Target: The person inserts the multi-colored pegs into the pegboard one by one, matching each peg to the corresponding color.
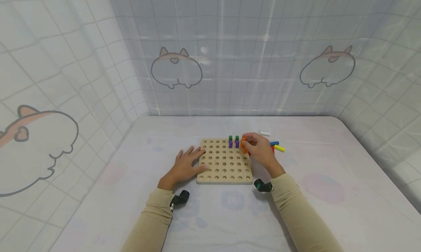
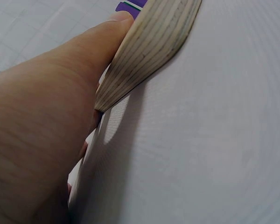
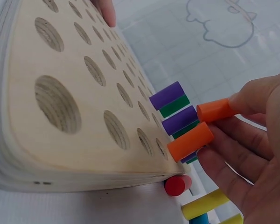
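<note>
A wooden pegboard [image 1: 217, 179] with rows of round holes lies on the table. My left hand [image 1: 185, 167] rests on its left edge, fingers extended and thumb on the top face. At the far right of the board, my right hand [image 1: 261, 149] pinches an orange peg [image 3: 218, 109] between thumb and fingers. A second orange peg [image 3: 191, 141] stands in a hole just under those fingers. Purple pegs [image 1: 231, 145] stand in the adjacent row, with green pegs [image 1: 230, 138] behind them. In the right wrist view, the orange peg partly hides another purple and green pair.
Loose pegs lie right of the board beyond my right hand: a yellow peg [image 1: 279, 148], a blue peg [image 1: 274, 143], a white peg [image 1: 265, 133] and a red peg [image 3: 175, 185] close to the board's edge. Tiled-pattern walls [image 1: 243, 98] enclose the table's back and sides.
</note>
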